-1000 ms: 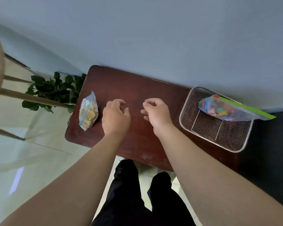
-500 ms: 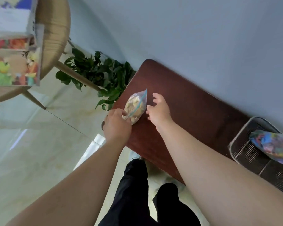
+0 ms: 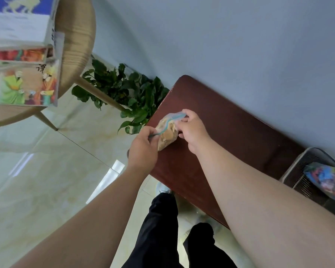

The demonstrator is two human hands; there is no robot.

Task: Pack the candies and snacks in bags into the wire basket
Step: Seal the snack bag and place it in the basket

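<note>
Bare forearms [image 3: 259, 190], blk trousers [image 3: 162, 229]

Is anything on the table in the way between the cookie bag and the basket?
Nothing visible: bare table lies between the snack bag, pinched by the left hand and right hand, and the wire basket.

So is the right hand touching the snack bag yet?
Touching. The head view shows the right hand pinching the snack bag at its zip edge.

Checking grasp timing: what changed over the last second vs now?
Both hands moved left to the snack bag; the left hand and right hand now pinch the ends of its zip top. A second ago they hung empty mid-table. Unchanged: candy bag in the wire basket.
</note>
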